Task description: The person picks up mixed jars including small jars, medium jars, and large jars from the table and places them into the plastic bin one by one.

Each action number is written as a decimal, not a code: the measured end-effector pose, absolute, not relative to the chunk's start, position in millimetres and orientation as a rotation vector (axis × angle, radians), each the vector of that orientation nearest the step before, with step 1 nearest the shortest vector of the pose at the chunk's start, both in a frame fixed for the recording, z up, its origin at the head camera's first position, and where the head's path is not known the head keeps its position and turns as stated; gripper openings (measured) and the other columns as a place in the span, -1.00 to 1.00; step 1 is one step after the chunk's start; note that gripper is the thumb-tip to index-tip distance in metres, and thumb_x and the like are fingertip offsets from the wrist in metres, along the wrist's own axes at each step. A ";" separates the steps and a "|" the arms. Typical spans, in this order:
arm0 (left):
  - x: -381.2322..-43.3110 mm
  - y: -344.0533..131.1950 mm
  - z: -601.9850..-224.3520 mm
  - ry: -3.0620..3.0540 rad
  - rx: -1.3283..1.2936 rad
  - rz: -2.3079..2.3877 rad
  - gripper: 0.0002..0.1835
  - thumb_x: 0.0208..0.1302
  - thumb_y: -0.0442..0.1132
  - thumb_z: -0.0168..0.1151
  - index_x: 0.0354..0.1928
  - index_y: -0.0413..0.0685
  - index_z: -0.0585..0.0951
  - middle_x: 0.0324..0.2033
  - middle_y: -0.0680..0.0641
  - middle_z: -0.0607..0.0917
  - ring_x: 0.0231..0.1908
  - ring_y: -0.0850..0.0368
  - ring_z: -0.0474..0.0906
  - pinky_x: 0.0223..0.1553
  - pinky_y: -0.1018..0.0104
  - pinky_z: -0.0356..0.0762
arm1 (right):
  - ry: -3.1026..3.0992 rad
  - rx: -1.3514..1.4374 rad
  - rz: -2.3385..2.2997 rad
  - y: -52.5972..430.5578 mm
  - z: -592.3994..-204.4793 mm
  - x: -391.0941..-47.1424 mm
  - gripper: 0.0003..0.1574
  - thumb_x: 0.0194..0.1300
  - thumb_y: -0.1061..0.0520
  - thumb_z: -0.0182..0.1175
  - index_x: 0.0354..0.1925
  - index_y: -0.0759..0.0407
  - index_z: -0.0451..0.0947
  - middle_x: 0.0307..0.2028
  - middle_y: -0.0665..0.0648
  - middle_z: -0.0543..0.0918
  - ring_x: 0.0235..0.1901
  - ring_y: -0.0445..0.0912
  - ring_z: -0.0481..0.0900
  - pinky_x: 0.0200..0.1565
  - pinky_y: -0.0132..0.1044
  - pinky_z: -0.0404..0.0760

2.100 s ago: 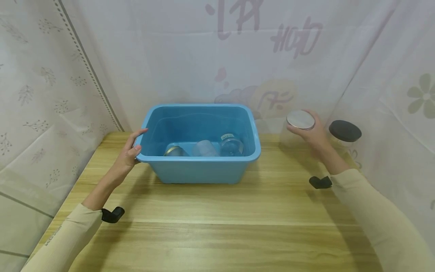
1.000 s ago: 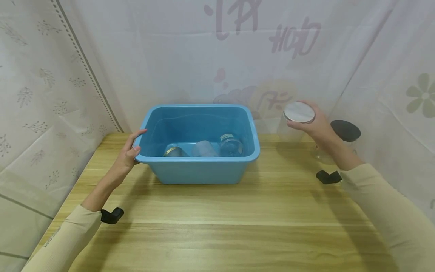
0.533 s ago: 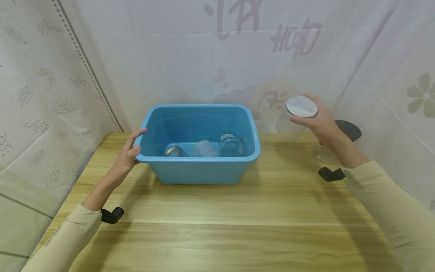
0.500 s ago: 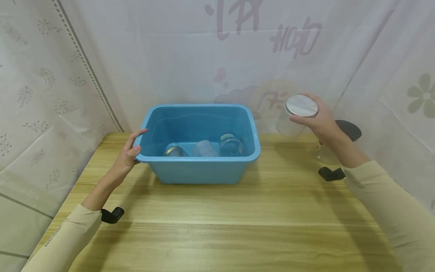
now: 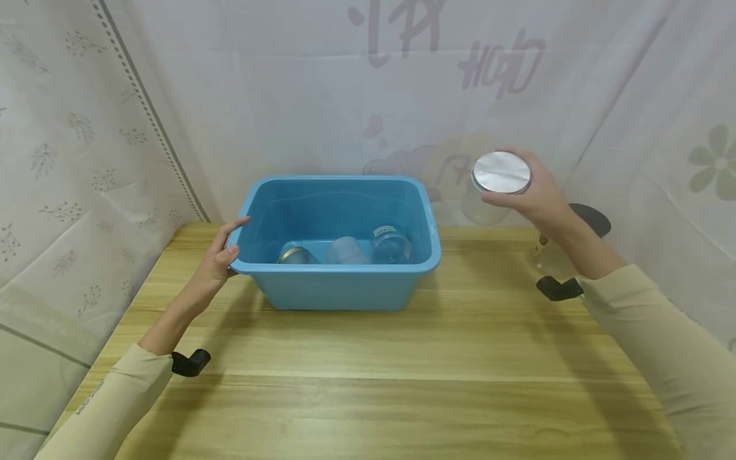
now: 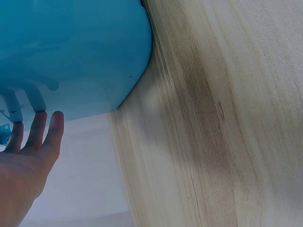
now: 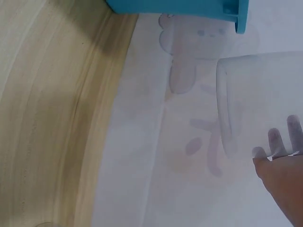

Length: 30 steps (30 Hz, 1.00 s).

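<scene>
My right hand (image 5: 537,191) grips a clear jar with a silver lid (image 5: 501,172), up in the air to the right of the blue plastic tub (image 5: 339,289). Through the jar's see-through wall (image 7: 260,90) several fingertips show in the right wrist view. At the tub's left end my left hand (image 5: 214,262) holds the rim, and in the left wrist view fingers (image 6: 35,132) touch the outer wall. Inside the tub lie a container with a gold-edged lid (image 5: 294,256), a frosted white container (image 5: 347,250) and a clear jar with a label (image 5: 392,247). The tub's front wall partly hides them.
Behind my right forearm stands another clear jar with a black lid (image 5: 592,219), partly covered by the arm. The wooden table (image 5: 368,409) ends at a printed curtain (image 5: 322,115) at the back, with more curtain at both sides.
My right hand has lifted the silver-lidded jar off the table, upward and lately a little to the left. The left hand and the tub stay where they were.
</scene>
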State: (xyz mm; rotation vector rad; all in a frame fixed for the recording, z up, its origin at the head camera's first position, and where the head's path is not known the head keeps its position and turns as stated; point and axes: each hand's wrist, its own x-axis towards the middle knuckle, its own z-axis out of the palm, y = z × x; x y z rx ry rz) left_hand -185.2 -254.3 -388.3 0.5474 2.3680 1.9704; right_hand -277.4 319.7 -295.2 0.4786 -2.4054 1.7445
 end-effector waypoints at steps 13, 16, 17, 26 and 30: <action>-185.2 -253.7 -389.1 2.337 0.553 2.007 -0.41 0.55 0.02 -0.14 0.57 0.35 0.15 0.55 -0.13 -0.12 0.32 -0.38 0.17 0.00 0.36 0.46 | -2.490 0.511 1.587 300.0 -282.2 -274.1 0.14 0.07 0.30 0.56 0.50 -0.07 0.23 0.33 0.10 0.31 0.18 0.10 0.36 0.05 -0.28 0.51; -185.4 -253.6 -389.0 2.343 0.558 2.004 -0.41 0.55 0.01 -0.15 0.57 0.35 0.15 0.55 -0.14 -0.11 0.32 -0.39 0.16 -0.01 0.36 0.46 | -2.487 0.551 1.568 296.1 -279.2 -274.0 0.15 0.04 0.31 0.57 0.49 -0.05 0.25 0.32 0.10 0.33 0.17 0.09 0.38 0.05 -0.26 0.51; -185.4 -253.5 -388.9 2.344 0.559 2.002 -0.41 0.55 0.01 -0.15 0.57 0.36 0.15 0.55 -0.14 -0.10 0.33 -0.39 0.15 -0.01 0.36 0.46 | -2.485 0.565 1.561 295.1 -278.3 -274.2 0.15 0.03 0.32 0.58 0.49 -0.04 0.25 0.32 0.10 0.33 0.16 0.08 0.38 0.05 -0.27 0.51; -184.6 -253.4 -387.4 2.368 0.556 1.966 -0.40 0.55 0.01 -0.17 0.59 0.33 0.12 0.55 -0.13 -0.12 0.35 -0.38 0.13 0.01 0.35 0.44 | -2.470 0.656 1.511 278.1 -265.3 -268.2 0.16 -0.05 0.36 0.61 0.45 0.00 0.32 0.31 0.12 0.36 0.18 0.04 0.37 0.10 -0.20 0.46; -184.3 -253.4 -386.8 2.383 0.553 1.951 -0.39 0.55 0.01 -0.18 0.59 0.33 0.11 0.56 -0.10 -0.14 0.35 -0.36 0.13 0.01 0.34 0.43 | -2.495 0.688 1.398 264.5 -252.8 -255.6 0.13 -0.07 0.32 0.62 0.43 0.02 0.35 0.29 0.11 0.39 0.17 0.01 0.36 0.10 -0.10 0.43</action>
